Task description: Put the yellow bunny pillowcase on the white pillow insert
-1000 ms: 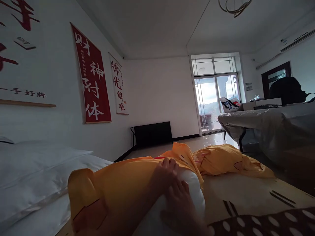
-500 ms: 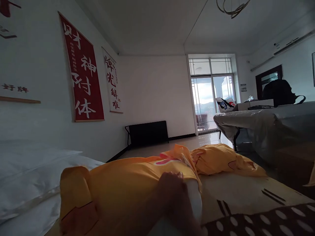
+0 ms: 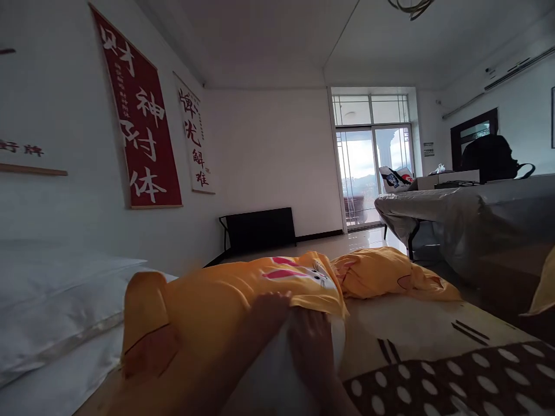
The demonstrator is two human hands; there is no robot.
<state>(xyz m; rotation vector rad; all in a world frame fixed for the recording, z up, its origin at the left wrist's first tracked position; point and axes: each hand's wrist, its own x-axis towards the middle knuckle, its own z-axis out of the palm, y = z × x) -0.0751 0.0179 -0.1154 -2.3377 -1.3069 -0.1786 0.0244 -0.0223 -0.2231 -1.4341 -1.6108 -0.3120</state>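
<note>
A yellow pillow cover [image 3: 208, 294] printed with a white rabbit face lies over a white pillow [image 3: 271, 367], which shows below the cover's lower edge. My left hand [image 3: 272, 307] is closed on the edge of the cover, its fingers bent over the cloth. Just right of it, my right hand [image 3: 311, 338] rests on the white pillow with its fingers stretched forward. Its fingertips reach the cover's edge and are partly hidden under it. Both hands are in shadow.
Crumpled yellow cloth [image 3: 377, 271] lies beyond the cover on the beige bedding [image 3: 390, 323]. White pillows [image 3: 56, 312] are stacked at the left. A brown dotted cloth [image 3: 433, 381] lies at the lower right. A plastic-covered table [image 3: 489, 214] stands at the right.
My hands, close together before, are now apart: the left has moved left along the cover's edge, the right lies on the white pillow. More of the rabbit print shows; the view has shifted slightly.
</note>
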